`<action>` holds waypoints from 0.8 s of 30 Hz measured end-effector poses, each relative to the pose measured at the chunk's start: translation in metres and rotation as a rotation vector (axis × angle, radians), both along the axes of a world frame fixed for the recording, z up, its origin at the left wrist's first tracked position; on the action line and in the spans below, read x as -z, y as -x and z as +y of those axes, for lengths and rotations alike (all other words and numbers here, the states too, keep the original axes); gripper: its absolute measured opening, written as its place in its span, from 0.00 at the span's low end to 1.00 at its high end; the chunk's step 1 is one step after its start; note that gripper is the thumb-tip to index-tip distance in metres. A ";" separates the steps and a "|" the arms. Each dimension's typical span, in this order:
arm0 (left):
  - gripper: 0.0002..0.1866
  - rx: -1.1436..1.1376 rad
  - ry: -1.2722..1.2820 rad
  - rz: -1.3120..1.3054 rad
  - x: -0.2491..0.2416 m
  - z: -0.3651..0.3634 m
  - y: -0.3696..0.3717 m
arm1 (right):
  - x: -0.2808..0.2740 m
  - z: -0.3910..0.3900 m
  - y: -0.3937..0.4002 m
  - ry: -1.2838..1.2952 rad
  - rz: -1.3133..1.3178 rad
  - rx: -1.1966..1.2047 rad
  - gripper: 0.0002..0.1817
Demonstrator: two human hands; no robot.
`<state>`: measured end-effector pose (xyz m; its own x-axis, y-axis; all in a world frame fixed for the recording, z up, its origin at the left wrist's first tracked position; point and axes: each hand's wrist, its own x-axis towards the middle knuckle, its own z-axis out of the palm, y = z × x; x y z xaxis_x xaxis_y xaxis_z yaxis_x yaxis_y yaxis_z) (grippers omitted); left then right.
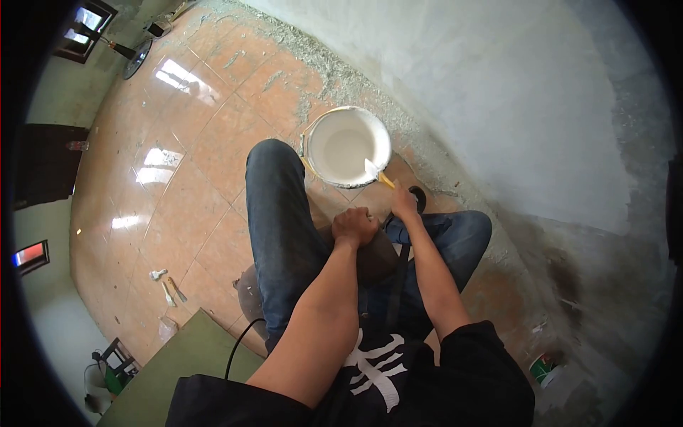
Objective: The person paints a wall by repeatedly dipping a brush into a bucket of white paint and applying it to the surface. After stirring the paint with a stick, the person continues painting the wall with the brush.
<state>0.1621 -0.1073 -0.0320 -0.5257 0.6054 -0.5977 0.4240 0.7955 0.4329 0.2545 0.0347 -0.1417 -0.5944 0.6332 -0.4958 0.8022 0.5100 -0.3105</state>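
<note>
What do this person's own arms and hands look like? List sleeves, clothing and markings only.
Both forearms are bare, with no gloves, watch or rings visible on the left hand or the right hand. Short black sleeves cover the upper arms. The black shirt carries a white print.

No text, brand, number or sign can be read here. The black shirt (377, 370) carries a white graphic, perhaps lettering, but too distorted to make out. The small can (544, 368) by the wall has a green-and-red label, too small to read.
</note>
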 end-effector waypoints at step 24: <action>0.16 0.010 0.000 0.027 0.001 0.002 0.000 | 0.011 -0.007 0.012 -0.105 -0.002 -0.076 0.13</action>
<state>0.1618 -0.1054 -0.0333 -0.5359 0.6108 -0.5828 0.4435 0.7911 0.4213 0.2426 0.0274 -0.1525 -0.6416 0.6352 -0.4300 0.7607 0.5988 -0.2506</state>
